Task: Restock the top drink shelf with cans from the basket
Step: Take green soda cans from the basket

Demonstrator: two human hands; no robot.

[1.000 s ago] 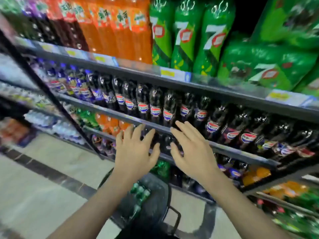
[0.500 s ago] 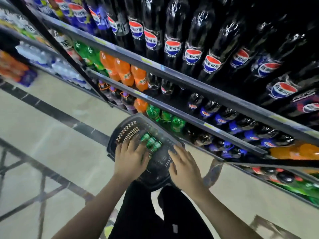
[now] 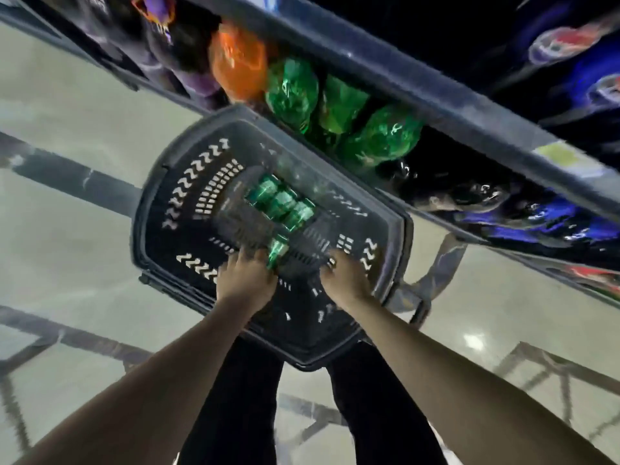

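- Both your hands have dropped into the basket (image 3: 161, 209); left hand (image 3: 245, 280) grips a green can (image 3: 276, 251).
- Right hand (image 3: 345, 280): grip unclear.
- Three cans (image 3: 280, 204) remain; none shelved yet.

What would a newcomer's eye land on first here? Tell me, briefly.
Most striking is the dark basket on the pale floor, with green cans lying in its middle. Both hands reach into it: the left hand is at a green can, the right hand beside it. Behind, green bottles glow on a low shelf.
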